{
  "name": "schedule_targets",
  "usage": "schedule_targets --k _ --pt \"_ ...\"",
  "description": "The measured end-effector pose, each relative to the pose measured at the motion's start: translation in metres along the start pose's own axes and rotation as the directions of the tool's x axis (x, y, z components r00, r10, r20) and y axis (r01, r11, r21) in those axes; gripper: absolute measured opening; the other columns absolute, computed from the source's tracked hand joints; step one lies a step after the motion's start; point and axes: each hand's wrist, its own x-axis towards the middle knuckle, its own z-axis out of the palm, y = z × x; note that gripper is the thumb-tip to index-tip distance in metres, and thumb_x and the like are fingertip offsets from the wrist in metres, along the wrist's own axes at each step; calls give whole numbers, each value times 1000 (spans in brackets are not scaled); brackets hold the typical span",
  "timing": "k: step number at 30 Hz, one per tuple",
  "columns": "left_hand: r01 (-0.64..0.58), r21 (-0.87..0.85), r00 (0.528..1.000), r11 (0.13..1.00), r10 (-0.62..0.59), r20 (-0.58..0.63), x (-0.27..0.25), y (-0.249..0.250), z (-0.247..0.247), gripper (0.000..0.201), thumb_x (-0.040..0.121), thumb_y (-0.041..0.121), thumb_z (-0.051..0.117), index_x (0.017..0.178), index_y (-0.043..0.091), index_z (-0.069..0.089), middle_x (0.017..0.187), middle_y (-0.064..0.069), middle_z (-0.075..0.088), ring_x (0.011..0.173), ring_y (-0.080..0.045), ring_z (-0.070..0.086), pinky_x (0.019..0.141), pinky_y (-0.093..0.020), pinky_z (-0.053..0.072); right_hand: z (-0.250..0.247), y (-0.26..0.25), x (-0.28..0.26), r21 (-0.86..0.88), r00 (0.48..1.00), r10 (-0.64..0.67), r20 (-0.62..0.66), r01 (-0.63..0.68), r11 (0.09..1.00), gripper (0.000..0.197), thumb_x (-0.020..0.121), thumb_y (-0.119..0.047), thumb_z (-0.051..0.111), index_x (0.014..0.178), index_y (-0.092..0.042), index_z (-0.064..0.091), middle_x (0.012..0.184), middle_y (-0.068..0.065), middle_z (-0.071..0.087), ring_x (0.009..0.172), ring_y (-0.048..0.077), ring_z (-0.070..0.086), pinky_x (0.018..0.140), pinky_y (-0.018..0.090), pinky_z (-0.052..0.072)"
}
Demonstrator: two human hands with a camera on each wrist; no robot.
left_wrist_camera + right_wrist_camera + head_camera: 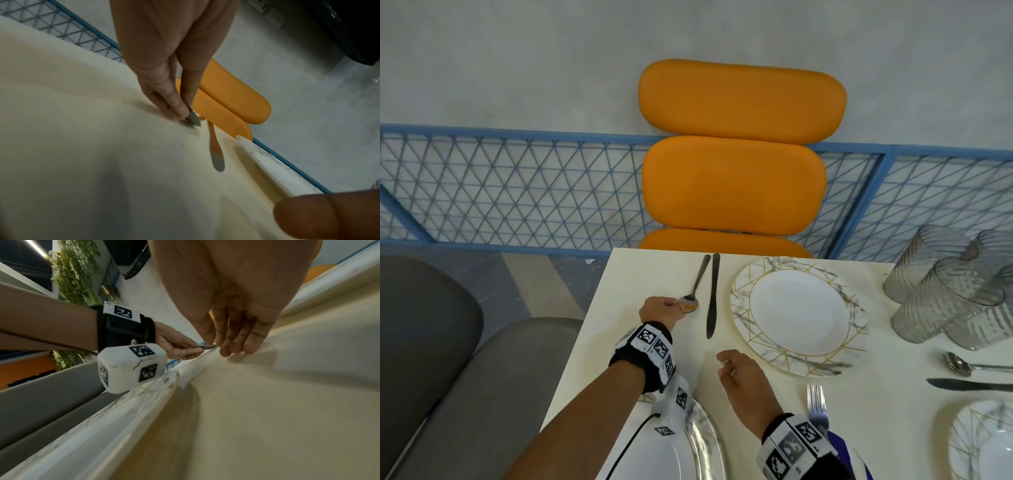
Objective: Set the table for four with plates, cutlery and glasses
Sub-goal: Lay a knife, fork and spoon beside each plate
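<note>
On the cream table [640, 281] a spoon [694, 289] and a dark knife [713, 298] lie side by side, left of a marble-patterned plate [739, 301] at the far setting. My left hand [674, 305] pinches the spoon's bowl between thumb and fingertips; the left wrist view shows that pinch on the spoon [193, 120] low on the table, with the knife [216, 151] beside it. My right hand [726, 365] hovers nearer to me with relaxed, loosely curled fingers [230, 347] that hold nothing.
Several ribbed glasses [945, 284] cluster at the right. A fork [816, 399], another spoon [959, 365], a second knife [969, 384] and two more plates [702, 442] [962, 435] lie nearer. An orange chair [732, 185] stands beyond the far edge, grey seats [482, 377] at the left.
</note>
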Motion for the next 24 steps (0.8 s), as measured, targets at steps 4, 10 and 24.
schedule_targets --k 4,10,24 --pt "15 -40 1000 999 -15 3 -1 0 4 27 79 6 69 105 1 69 111 -17 68 107 -32 62 93 -31 49 -1 2 -5 6 1000 19 -8 -19 1000 29 95 -13 42 122 -16 51 100 -4 52 108 16 51 91 18 40" --pt "36 -72 999 997 -36 -5 -4 1 14 25 80 8 67 105 1 68 112 -17 67 107 -33 62 95 -35 49 1 2 -7 -53 1000 11 -5 -11 999 30 94 -12 41 123 -16 52 116 -1 56 114 14 48 92 14 36" --pt "-186 165 982 969 179 58 -44 1 -7 54 92 22 53 138 -1 37 141 -20 42 129 -31 41 105 -32 31 -78 28 -48 -260 930 114 -350 -213 942 25 85 -4 55 110 -1 51 110 12 49 108 27 43 89 30 37"
